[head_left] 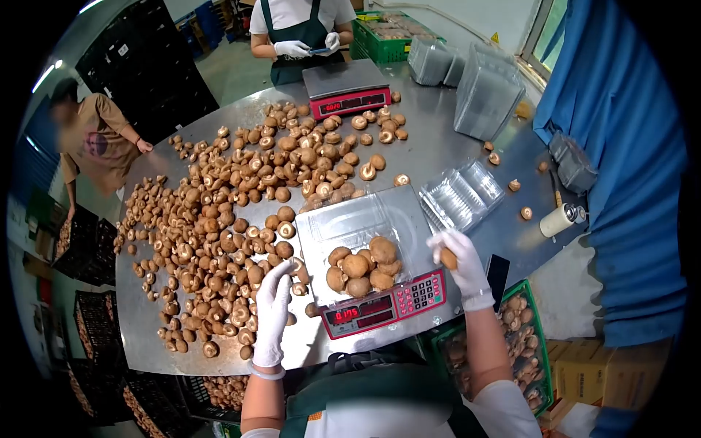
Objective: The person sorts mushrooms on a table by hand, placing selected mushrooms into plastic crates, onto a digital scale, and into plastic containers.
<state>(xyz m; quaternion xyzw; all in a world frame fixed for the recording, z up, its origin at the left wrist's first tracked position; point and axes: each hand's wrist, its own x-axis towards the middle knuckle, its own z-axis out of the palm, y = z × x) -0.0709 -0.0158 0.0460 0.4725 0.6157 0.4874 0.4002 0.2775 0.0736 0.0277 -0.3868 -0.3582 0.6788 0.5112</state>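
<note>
A clear plastic tray (398,274) with several brown mushrooms (355,266) in it rests on a red digital scale (380,305), its lid (350,220) folded back. The scale's red display appears to read 0.175. In a white glove, my right hand (465,271) grips a mushroom (448,258) just right of the scale. My left hand (273,310), gloved too, is at the scale's left edge beside the mushroom pile (219,241). Its fingertips are closed on a mushroom (301,272), partly covered by the glove.
Behind the scale lie empty clear trays (461,196); taller stacks (488,91) stand farther back. A second scale (347,87) is across the table, near a gloved person (303,36). A phone (497,276) and white canister (561,220) lie right. A green crate (539,350) holds packed mushrooms.
</note>
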